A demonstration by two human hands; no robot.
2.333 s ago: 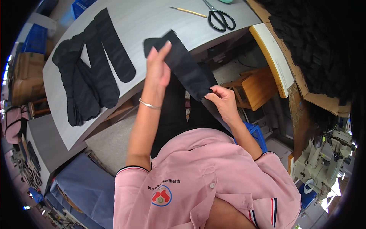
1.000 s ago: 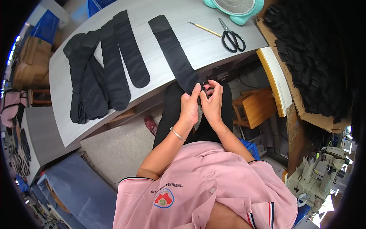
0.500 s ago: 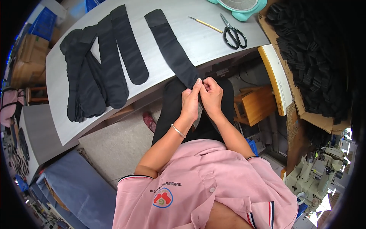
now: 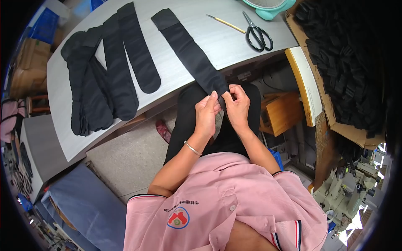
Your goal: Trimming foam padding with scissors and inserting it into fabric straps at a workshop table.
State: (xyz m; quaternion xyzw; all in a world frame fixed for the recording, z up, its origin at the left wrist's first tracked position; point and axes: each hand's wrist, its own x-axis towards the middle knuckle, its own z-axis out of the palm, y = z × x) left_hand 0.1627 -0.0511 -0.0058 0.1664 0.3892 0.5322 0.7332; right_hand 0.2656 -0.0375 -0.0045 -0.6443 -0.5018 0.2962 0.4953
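Observation:
A long black fabric strip (image 4: 190,50) lies across the table edge, its near end hanging over my lap. My left hand (image 4: 206,112) pinches that near end between thumb and fingers. Close beside it, my right hand (image 4: 237,106) is closed on the same end, with the fingertips curled in. What exactly lies between the fingertips is too small to tell. To the left on the table, several similar black strips (image 4: 140,54) with rounded near ends are laid out, some overlapping in a pile (image 4: 90,88).
Black-handled scissors (image 4: 258,35) and a thin yellow-handled pointed tool (image 4: 226,23) lie at the back right of the table (image 4: 184,8). A turquoise-rimmed round container (image 4: 272,10) stands behind them. On the right is a cardboard box (image 4: 335,125) full of black pieces (image 4: 339,62).
Both hands have shifted slightly apart, the right one a little to the right. The strip's near end has bunched and turned between them. The whole view has moved a little.

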